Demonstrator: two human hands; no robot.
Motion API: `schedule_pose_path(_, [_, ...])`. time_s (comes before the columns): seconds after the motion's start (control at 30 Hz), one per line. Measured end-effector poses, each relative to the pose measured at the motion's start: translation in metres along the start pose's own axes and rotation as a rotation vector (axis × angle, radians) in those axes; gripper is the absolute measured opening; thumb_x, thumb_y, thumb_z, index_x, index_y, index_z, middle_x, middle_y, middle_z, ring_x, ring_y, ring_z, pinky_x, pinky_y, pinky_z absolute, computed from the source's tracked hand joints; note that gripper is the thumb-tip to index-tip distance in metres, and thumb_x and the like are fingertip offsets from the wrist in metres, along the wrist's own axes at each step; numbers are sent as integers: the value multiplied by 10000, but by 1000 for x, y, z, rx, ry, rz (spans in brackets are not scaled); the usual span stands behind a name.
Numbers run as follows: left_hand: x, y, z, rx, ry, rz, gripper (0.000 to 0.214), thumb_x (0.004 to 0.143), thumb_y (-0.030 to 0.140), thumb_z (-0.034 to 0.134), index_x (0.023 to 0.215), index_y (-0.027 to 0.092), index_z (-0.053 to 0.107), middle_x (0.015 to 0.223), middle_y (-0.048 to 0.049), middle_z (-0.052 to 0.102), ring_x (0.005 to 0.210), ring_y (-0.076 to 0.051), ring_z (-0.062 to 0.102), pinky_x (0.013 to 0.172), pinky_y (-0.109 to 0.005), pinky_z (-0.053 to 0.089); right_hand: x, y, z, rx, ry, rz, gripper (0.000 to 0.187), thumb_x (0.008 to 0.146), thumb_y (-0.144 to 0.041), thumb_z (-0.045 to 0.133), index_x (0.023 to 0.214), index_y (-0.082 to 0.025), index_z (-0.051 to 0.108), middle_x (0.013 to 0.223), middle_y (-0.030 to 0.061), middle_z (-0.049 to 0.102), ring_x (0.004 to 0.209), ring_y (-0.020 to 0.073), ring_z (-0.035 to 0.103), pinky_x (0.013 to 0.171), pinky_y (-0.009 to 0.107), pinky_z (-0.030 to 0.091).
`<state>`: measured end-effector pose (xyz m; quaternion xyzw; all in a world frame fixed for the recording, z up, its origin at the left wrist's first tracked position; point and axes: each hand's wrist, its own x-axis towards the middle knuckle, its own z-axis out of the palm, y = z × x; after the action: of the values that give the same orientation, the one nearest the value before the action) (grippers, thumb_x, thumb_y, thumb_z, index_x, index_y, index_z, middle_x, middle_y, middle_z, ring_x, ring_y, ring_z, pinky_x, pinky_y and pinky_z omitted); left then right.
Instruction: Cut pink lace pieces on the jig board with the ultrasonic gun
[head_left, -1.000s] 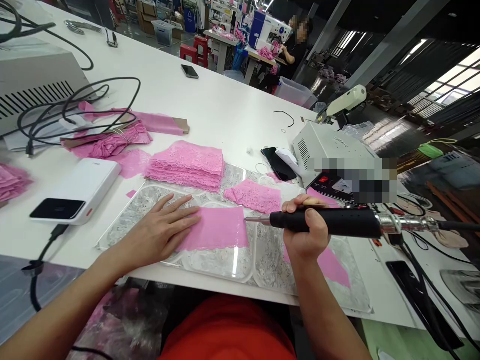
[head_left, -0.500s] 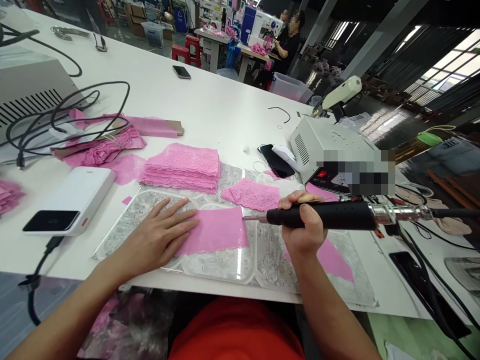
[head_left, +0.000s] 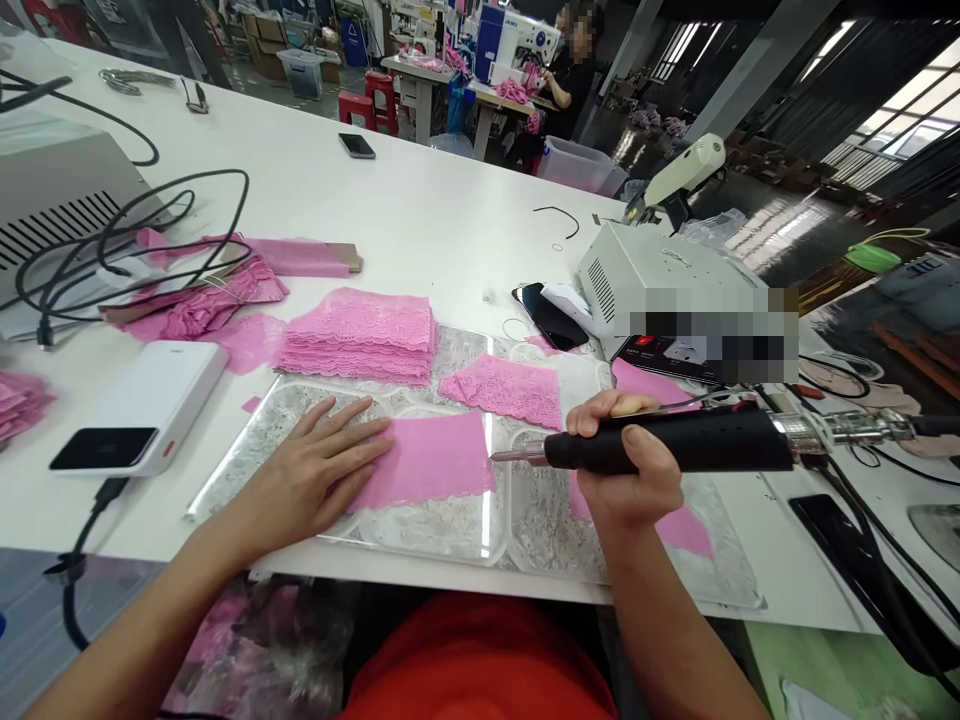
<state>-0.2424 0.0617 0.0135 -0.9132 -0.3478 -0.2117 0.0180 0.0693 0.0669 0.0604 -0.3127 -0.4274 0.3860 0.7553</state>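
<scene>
My left hand [head_left: 326, 465] lies flat with fingers spread, pressing on the left end of a pink fabric piece [head_left: 435, 455]. The piece rests on a clear plastic board [head_left: 442, 535]. In my right hand [head_left: 626, 460] is a black handheld ultrasonic cutter [head_left: 712, 440], held level with its metal tip pointing left. Its tip is at the right edge of the fabric; I cannot tell whether it touches. A lace-edged pink piece [head_left: 510, 388] lies just beyond, next to a thick stack of pink lace pieces [head_left: 360, 335]. More pink fabric [head_left: 686, 530] lies partly hidden beneath my right wrist.
A grey control box [head_left: 660, 290] stands at the right back, cables nearby. To the left are a white power bank [head_left: 165, 390], looped black cables [head_left: 135, 235] and another grey box [head_left: 60, 200]. A phone [head_left: 356, 146] lies far back. A person [head_left: 574, 80] sits at a sewing machine beyond.
My right hand and the cutter have shifted slightly right and down, along the fabric's right edge. My left hand stays on the fabric.
</scene>
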Motion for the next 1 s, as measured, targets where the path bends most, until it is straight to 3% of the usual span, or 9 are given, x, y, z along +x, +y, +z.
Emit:
schedule_pose_path(0.47, [1, -1, 0, -32, 8, -12, 376, 965, 259, 460, 1323, 257, 573, 1345, -18, 613, 1384, -272, 415, 1156, -518, 285, -4, 3, -2, 5, -92, 12, 73, 703, -246, 607, 765, -207, 609, 715, -6, 569, 569, 111, 532, 557, 289, 474])
schedule_pose_path(0.67, [-1, -2, -1, -61, 15, -9, 443, 937, 229, 484, 1373, 295, 524, 1361, -11, 599, 1382, -274, 422, 1152, -516, 311, 2, -5, -3, 13, -34, -9, 94, 684, -245, 585, 764, -198, 602, 720, -7, 558, 563, 108, 527, 546, 286, 463])
schedule_pose_path(0.8, [-4, -5, -4, -93, 73, 10, 492, 905, 170, 516, 1379, 300, 506, 1367, -20, 591, 1378, -272, 426, 1137, -510, 350, 20, -28, -25, -60, 50, -97, 92, 659, -251, 560, 724, -187, 572, 707, -8, 527, 542, 97, 504, 528, 275, 441])
schedule_pose_path(0.9, [-3, -6, -8, -151, 188, 10, 558, 872, 87, 539, 1370, 337, 509, 1296, 2, 634, 1313, -255, 498, 1100, -500, 407, 33, -41, -51, -106, 125, -153, 93, 634, -250, 561, 699, -184, 560, 702, -11, 523, 532, 90, 493, 526, 269, 430])
schedule_pose_path(1.0, [3, 9, -13, -139, 254, 14, 608, 845, 52, 562, 1373, 350, 516, 1235, 5, 665, 1241, -239, 556, 1075, -463, 437, 38, -43, -73, -119, 174, -158, 84, 631, -238, 566, 696, -185, 563, 702, -16, 532, 535, 88, 495, 540, 270, 437])
